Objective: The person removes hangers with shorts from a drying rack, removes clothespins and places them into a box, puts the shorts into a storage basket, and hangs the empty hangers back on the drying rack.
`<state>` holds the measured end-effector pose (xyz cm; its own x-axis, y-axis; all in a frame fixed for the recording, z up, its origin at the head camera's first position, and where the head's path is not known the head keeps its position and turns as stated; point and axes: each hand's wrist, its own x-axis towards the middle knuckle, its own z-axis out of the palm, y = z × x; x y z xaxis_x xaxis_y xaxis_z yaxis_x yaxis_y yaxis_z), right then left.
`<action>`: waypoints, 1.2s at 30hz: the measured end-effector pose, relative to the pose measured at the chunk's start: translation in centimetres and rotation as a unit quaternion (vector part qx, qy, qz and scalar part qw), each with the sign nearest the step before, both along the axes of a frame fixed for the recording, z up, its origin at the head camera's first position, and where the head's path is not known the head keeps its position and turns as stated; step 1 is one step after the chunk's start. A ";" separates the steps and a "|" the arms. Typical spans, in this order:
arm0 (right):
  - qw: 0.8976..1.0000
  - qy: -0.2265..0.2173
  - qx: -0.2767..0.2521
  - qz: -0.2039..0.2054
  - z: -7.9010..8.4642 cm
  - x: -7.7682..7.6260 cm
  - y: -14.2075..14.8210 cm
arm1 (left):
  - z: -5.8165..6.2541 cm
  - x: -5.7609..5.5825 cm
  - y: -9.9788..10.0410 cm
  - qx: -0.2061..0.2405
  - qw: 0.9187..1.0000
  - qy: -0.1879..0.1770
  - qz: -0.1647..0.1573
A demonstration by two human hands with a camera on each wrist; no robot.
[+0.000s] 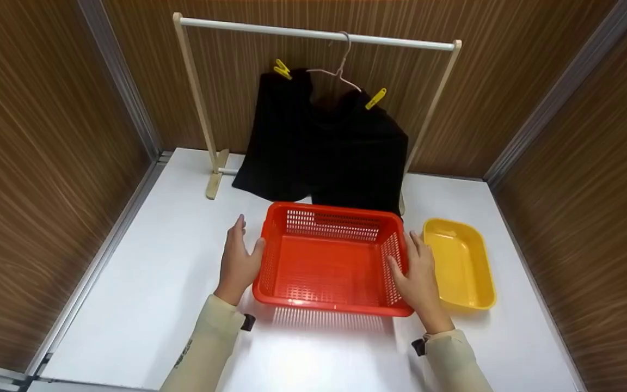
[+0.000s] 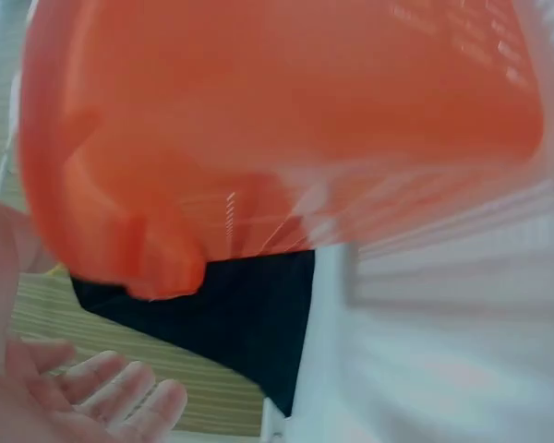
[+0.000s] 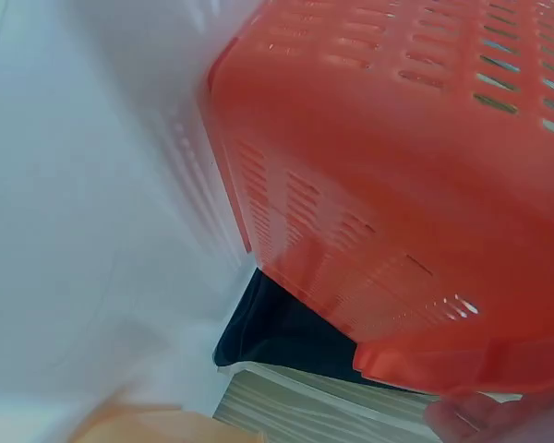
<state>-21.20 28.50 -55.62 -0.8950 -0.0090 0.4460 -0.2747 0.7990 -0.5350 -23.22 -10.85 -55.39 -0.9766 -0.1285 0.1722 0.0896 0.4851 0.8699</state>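
A red slotted plastic basket (image 1: 324, 261) sits in front of a black garment (image 1: 335, 147). My left hand (image 1: 238, 264) is at its left side, fingers straight and thumb tip close to the rim. In the left wrist view the fingers (image 2: 120, 392) are spread apart from the basket wall (image 2: 286, 101). At the other side is my right hand (image 1: 418, 275), its thumb over the right rim and its extended fingers outside. The right wrist view shows the basket's slotted outer wall (image 3: 351, 212) and fingers (image 3: 175, 426) away from it. Whether either thumb presses the rim is unclear.
A yellow tray (image 1: 458, 267) stands right of my right hand on the white table (image 1: 166, 256). Behind, a rack (image 1: 292, 30) carries a pink hanger (image 1: 340, 71); yellow clothespins (image 1: 282, 69) are at the garment's shoulders. Wood-patterned panels (image 1: 41, 163) enclose three sides.
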 end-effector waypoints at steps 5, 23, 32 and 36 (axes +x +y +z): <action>1.000 0.024 -0.019 0.002 1.0 -0.4 0.8 | -0.5 -0.3 0.5 0.051 0.999 -0.016 0.000; 0.984 0.100 -0.143 0.040 7.5 -10.0 3.0 | -1.3 -1.0 1.2 0.035 0.998 -0.056 -0.015; 0.988 0.074 -0.130 0.035 9.8 -17.6 3.6 | -1.8 -0.9 1.6 0.016 0.998 -0.063 -0.018; 0.996 -0.004 -0.063 0.060 11.3 -20.6 3.1 | -1.6 -1.1 1.5 0.002 0.998 -0.061 -0.009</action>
